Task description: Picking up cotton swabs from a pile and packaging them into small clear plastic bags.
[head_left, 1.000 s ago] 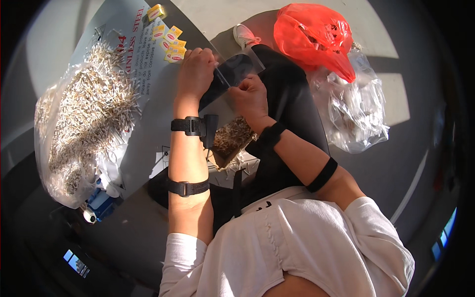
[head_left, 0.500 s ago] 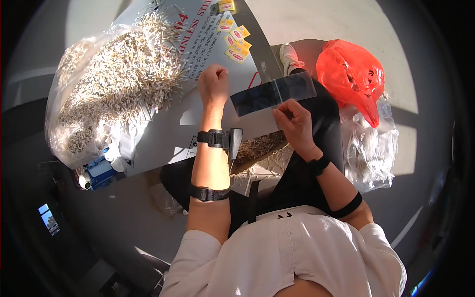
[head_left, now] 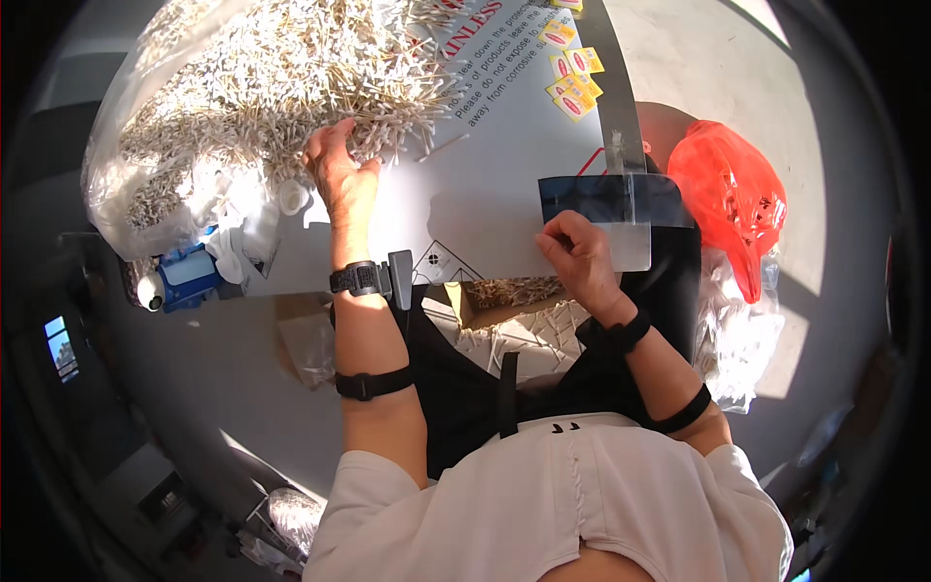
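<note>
My left hand [head_left: 344, 189] is at the near edge of a large heap of cotton swabs [head_left: 281, 102], fingers and thumb apart, the tips touching or just over the swabs. The heap spills from a clear plastic bag [head_left: 109, 160] onto the table. My right hand [head_left: 580, 254] hovers near the table's front right, thumb and fingers curled together; anything between them is hidden. Just beyond it lies a flat see-through plastic piece with a dark band [head_left: 592, 197], reaching past the table's edge. Several small yellow cards [head_left: 574, 95] lie at the far right of the table.
The table [head_left: 485, 184] has a printed film on top. Below its front edge, an open cardboard box [head_left: 475, 315] holds more swabs. To the right are a red plastic bag [head_left: 727, 194] and a clear bag [head_left: 727, 335]. A blue-and-white container [head_left: 184, 276] sits at the left corner.
My left hand has moved left to the swab heap, its fingers spreading from a closed curl. My right hand stays curled near the dark-banded plastic piece. The whole view has shifted.
</note>
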The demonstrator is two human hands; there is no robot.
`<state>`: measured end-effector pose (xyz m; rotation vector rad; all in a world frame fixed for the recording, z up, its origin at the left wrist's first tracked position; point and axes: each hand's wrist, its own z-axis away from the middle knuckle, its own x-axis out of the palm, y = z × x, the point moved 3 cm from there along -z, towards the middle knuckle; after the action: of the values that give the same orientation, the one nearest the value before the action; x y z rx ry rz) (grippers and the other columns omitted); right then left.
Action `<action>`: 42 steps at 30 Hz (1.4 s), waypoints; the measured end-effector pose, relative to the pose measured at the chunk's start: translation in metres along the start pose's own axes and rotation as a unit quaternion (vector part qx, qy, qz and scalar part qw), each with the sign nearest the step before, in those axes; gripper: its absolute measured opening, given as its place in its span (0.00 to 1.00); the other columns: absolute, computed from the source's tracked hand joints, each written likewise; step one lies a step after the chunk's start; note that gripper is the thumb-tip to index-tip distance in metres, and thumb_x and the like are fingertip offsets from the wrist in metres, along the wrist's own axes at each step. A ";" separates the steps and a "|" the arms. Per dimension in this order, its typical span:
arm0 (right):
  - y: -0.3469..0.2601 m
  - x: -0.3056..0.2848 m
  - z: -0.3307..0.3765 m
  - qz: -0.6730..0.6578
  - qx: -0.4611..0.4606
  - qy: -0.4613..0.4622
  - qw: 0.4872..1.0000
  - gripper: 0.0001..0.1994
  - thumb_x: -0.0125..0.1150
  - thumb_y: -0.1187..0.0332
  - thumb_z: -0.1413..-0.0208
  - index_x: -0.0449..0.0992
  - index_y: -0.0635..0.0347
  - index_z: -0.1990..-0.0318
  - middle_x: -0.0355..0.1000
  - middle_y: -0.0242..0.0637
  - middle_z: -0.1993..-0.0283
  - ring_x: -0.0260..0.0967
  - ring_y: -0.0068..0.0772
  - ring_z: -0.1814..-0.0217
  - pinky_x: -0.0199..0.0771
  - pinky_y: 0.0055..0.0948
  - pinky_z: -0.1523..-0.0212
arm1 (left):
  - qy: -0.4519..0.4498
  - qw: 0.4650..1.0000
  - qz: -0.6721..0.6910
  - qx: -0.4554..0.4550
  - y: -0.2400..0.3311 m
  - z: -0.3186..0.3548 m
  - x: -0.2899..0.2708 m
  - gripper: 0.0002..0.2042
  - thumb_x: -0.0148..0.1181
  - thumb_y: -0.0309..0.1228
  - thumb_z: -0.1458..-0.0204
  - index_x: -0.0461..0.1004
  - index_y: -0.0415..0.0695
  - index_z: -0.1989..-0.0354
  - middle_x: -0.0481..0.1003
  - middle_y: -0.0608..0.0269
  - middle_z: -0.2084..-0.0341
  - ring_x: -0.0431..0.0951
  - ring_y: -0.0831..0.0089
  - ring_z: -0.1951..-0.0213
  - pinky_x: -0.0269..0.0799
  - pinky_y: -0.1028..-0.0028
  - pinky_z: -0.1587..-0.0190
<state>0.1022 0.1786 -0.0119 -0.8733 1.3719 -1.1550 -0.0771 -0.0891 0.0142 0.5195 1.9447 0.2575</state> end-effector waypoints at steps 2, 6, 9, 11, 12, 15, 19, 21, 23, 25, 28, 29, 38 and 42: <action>0.001 0.003 -0.005 0.001 0.025 -0.005 1.000 0.06 0.64 0.74 0.52 0.71 0.63 0.73 0.67 0.40 0.77 0.64 0.35 0.78 0.63 0.31 0.76 | -0.056 0.997 -0.040 0.026 0.004 -0.014 0.002 0.25 0.71 0.24 0.67 0.76 0.50 0.54 0.69 0.60 0.52 0.65 0.58 0.47 0.61 0.62 0.43; -0.002 0.010 -0.010 0.008 0.017 0.001 1.000 0.07 0.64 0.74 0.52 0.71 0.64 0.74 0.67 0.40 0.77 0.64 0.35 0.78 0.63 0.30 0.76 | -0.149 0.984 -0.099 -0.018 0.003 -0.023 0.014 0.29 0.75 0.30 0.71 0.76 0.52 0.53 0.67 0.64 0.50 0.62 0.58 0.45 0.58 0.62 0.40; -0.002 0.010 -0.013 0.021 0.006 -0.002 1.000 0.07 0.64 0.74 0.52 0.71 0.64 0.74 0.67 0.40 0.78 0.64 0.34 0.79 0.63 0.29 0.76 | -0.061 0.998 -0.014 0.004 0.006 -0.025 0.011 0.22 0.71 0.29 0.68 0.77 0.51 0.58 0.70 0.64 0.55 0.65 0.59 0.47 0.62 0.58 0.45; -0.005 0.009 -0.015 0.020 0.020 0.000 1.000 0.07 0.64 0.74 0.52 0.71 0.65 0.74 0.66 0.40 0.78 0.64 0.33 0.79 0.63 0.29 0.76 | -0.066 0.996 0.068 0.000 -0.001 -0.032 0.011 0.18 0.70 0.29 0.66 0.78 0.49 0.61 0.72 0.63 0.59 0.67 0.59 0.49 0.63 0.61 0.46; -0.006 0.008 -0.015 0.022 0.020 0.000 1.000 0.07 0.64 0.74 0.52 0.71 0.65 0.74 0.66 0.40 0.78 0.64 0.33 0.79 0.63 0.29 0.76 | -0.073 0.986 0.149 -0.002 0.003 -0.035 0.010 0.14 0.68 0.28 0.64 0.79 0.48 0.64 0.74 0.62 0.63 0.69 0.60 0.52 0.63 0.63 0.47; -0.007 0.007 -0.015 0.039 0.021 -0.007 0.999 0.07 0.64 0.74 0.52 0.71 0.64 0.74 0.66 0.40 0.78 0.64 0.33 0.79 0.64 0.29 0.76 | -0.077 0.991 0.076 0.084 0.025 -0.038 0.017 0.06 0.65 0.26 0.60 0.80 0.45 0.71 0.76 0.61 0.72 0.74 0.60 0.60 0.67 0.66 0.53; -0.006 0.009 -0.014 0.036 0.017 -0.004 0.999 0.07 0.64 0.74 0.52 0.71 0.65 0.74 0.66 0.40 0.78 0.64 0.33 0.79 0.64 0.28 0.76 | -0.053 0.973 0.222 -0.029 0.012 -0.043 0.035 0.04 0.65 0.23 0.57 0.80 0.42 0.71 0.78 0.63 0.77 0.76 0.71 0.73 0.71 0.74 0.66; -0.005 0.008 -0.014 0.037 0.014 -0.005 0.999 0.06 0.64 0.74 0.52 0.71 0.65 0.74 0.66 0.40 0.78 0.64 0.33 0.79 0.64 0.28 0.76 | -0.012 0.951 0.299 -0.079 0.006 -0.043 0.033 0.03 0.65 0.22 0.55 0.80 0.41 0.71 0.78 0.65 0.76 0.75 0.75 0.72 0.70 0.76 0.66; -0.005 0.010 -0.014 0.027 0.016 -0.018 0.999 0.06 0.62 0.77 0.48 0.71 0.65 0.73 0.64 0.26 0.78 0.59 0.14 0.75 0.61 0.19 0.74 | 0.037 0.894 0.428 -0.127 -0.001 -0.043 0.025 0.02 0.64 0.21 0.51 0.80 0.37 0.69 0.79 0.68 0.72 0.74 0.84 0.71 0.68 0.81 0.66; -0.003 0.008 -0.014 0.012 0.029 -0.014 0.999 0.06 0.62 0.76 0.47 0.71 0.65 0.72 0.64 0.25 0.78 0.58 0.13 0.75 0.60 0.19 0.74 | 0.060 0.847 0.504 -0.161 0.005 -0.042 0.011 0.03 0.65 0.21 0.51 0.79 0.38 0.68 0.79 0.68 0.72 0.74 0.83 0.70 0.67 0.82 0.66; -0.004 0.007 -0.015 -0.022 0.054 -0.003 0.998 0.06 0.62 0.75 0.48 0.71 0.65 0.73 0.64 0.27 0.79 0.59 0.14 0.76 0.61 0.20 0.74 | 0.100 0.724 0.642 -0.232 0.012 -0.027 -0.014 0.04 0.64 0.21 0.50 0.76 0.40 0.66 0.78 0.63 0.72 0.73 0.80 0.72 0.65 0.81 0.68; -0.003 0.005 -0.015 -0.037 0.069 0.008 0.997 0.07 0.63 0.75 0.49 0.70 0.65 0.74 0.65 0.30 0.80 0.60 0.16 0.77 0.63 0.21 0.75 | 0.043 0.720 0.658 -0.215 0.022 -0.018 -0.020 0.03 0.62 0.21 0.48 0.76 0.39 0.66 0.77 0.62 0.70 0.73 0.79 0.70 0.65 0.79 0.66; 0.007 0.007 -0.013 -0.058 0.029 0.013 0.998 0.07 0.63 0.75 0.49 0.71 0.65 0.74 0.64 0.28 0.80 0.59 0.14 0.76 0.63 0.19 0.74 | -0.358 0.823 0.428 -0.112 0.077 0.115 -0.030 0.06 0.64 0.23 0.49 0.76 0.37 0.64 0.76 0.67 0.75 0.74 0.82 0.71 0.70 0.80 0.67; 0.004 0.009 -0.013 -0.055 0.032 0.011 0.998 0.07 0.63 0.75 0.49 0.71 0.65 0.74 0.65 0.27 0.80 0.59 0.14 0.76 0.62 0.19 0.74 | -0.110 0.897 0.401 -0.151 0.030 0.091 -0.016 0.10 0.64 0.17 0.53 0.77 0.38 0.61 0.78 0.66 0.72 0.74 0.82 0.69 0.71 0.81 0.64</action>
<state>0.0889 0.1735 -0.0189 -0.9031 1.3108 -1.2891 0.0181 -0.0746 0.0010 1.0711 1.3437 0.9629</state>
